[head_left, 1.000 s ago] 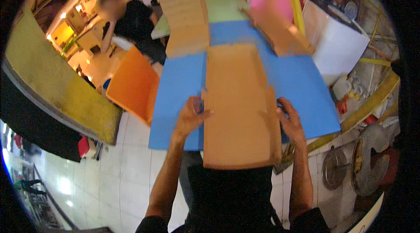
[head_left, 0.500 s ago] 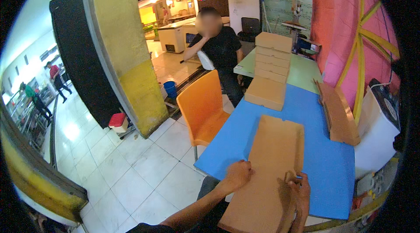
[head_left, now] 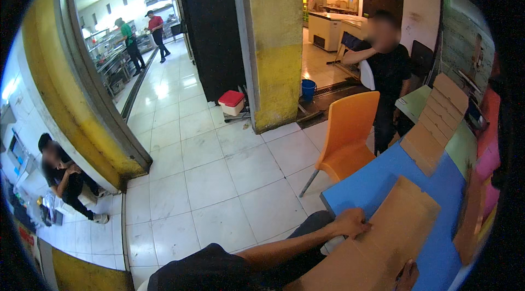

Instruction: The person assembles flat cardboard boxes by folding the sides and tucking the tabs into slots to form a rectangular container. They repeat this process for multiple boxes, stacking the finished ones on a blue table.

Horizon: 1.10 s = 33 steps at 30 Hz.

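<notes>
A long brown cardboard box, opened out with a crease across its middle, lies over the near part of the blue table and reaches toward my lap. At its left edge, my left hand has its fingers curled closed on the cardboard. Low in the view, my right hand grips the opposite edge, only partly seen. Beyond the sheet, several folded cardboard boxes are stacked, with one more box in front of them.
More flat cardboard leans at the table's right side. An orange chair stands at the far left edge of the table, and a person in black sits behind it. Another person crouches at the left. A red-lidded container is by the pillar.
My view has swung left, so the table and box now appear farther right and lower. Both hands stay at the box's edges. A crouching person has come into view.
</notes>
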Motion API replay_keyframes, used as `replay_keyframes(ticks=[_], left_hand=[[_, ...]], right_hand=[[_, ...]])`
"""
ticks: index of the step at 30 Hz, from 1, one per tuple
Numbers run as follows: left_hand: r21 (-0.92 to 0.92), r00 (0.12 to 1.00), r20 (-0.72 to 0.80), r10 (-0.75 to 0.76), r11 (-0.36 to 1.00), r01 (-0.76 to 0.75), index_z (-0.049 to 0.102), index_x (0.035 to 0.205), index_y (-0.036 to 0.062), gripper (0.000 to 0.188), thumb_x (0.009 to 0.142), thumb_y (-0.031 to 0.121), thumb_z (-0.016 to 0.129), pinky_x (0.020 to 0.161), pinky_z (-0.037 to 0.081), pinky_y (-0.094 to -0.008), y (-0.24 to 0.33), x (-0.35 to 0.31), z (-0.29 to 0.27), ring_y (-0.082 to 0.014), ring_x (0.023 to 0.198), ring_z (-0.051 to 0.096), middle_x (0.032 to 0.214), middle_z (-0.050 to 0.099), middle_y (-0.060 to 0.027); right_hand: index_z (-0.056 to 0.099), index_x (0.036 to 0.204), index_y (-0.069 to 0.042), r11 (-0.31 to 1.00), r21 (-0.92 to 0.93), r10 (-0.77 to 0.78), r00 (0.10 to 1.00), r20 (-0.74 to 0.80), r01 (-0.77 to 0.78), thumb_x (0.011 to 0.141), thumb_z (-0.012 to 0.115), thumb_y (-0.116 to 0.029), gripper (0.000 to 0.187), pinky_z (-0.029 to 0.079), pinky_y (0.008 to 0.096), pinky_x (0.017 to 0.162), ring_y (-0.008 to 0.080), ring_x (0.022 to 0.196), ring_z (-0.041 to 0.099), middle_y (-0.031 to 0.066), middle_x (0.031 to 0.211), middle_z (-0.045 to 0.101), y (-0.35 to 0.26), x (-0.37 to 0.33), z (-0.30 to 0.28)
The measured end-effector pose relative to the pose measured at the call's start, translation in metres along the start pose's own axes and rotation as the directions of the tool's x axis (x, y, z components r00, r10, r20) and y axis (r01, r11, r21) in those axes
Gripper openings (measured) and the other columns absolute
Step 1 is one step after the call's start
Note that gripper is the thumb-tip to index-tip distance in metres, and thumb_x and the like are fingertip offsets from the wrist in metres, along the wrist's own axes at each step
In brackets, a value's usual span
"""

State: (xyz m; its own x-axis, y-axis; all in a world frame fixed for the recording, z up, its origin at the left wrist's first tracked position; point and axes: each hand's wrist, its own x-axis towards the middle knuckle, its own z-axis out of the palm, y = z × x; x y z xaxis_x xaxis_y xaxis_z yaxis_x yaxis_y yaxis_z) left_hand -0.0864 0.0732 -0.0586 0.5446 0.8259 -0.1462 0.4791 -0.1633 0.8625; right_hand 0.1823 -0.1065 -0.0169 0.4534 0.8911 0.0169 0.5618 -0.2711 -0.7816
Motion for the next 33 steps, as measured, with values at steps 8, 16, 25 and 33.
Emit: replay_keyframes(ticks=[8,16,25,33], left_hand=[[-0.05,0.989,-0.043,0.142,0.988,-0.144,0.067,0.092,-0.0032,0.035,0.082,0.03,0.068,0.058,0.05,-0.0408,0.008,-0.011,-0.005,-0.0272,0.068,0.067,0.077,0.066,-0.0179],[-0.134,0.969,-0.05,0.241,0.96,-0.246,0.062,0.108,0.0023,0.029,0.092,0.026,0.06,0.068,0.053,-0.0411,0.018,-0.053,-0.01,-0.0292,0.075,0.069,0.083,0.068,-0.0157],[0.004,0.952,-0.182,0.247,0.968,-0.251,0.062,0.117,0.0015,0.031,0.091,0.019,0.06,0.076,0.053,-0.0446,0.012,-0.072,0.004,-0.0365,0.086,0.068,0.096,0.07,-0.0202],[-0.038,0.966,-0.004,0.26,0.965,-0.26,0.062,0.098,-0.0012,0.02,0.092,0.018,0.06,0.064,0.05,-0.0388,0.014,-0.004,0.008,-0.0212,0.071,0.062,0.079,0.064,-0.0116]], right_hand=[[0.06,0.102,0.002,0.987,-0.083,-0.14,0.989,-0.042,0.136,0.099,0.057,-0.03,0.032,0.045,0.0388,0.067,0.0218,0.074,0.054,0.014,0.086,0.061,-0.031,-0.009,-0.01],[0.058,0.122,0.004,0.953,-0.273,-0.129,0.992,0.015,0.128,0.095,0.061,-0.025,0.039,0.048,0.0414,0.087,0.0314,0.097,0.061,0.0211,0.113,0.063,-0.014,-0.038,-0.036],[0.06,0.118,0.002,0.936,-0.347,-0.055,0.998,0.023,0.06,0.094,0.058,-0.02,0.033,0.05,0.0418,0.083,0.0312,0.093,0.064,0.0216,0.11,0.066,0.009,-0.044,-0.018],[0.061,0.113,0.002,0.965,-0.101,-0.253,0.962,-0.101,0.243,0.094,0.052,-0.017,0.028,0.05,0.0447,0.081,0.0357,0.093,0.065,0.0229,0.102,0.068,0.018,0.013,-0.016]])
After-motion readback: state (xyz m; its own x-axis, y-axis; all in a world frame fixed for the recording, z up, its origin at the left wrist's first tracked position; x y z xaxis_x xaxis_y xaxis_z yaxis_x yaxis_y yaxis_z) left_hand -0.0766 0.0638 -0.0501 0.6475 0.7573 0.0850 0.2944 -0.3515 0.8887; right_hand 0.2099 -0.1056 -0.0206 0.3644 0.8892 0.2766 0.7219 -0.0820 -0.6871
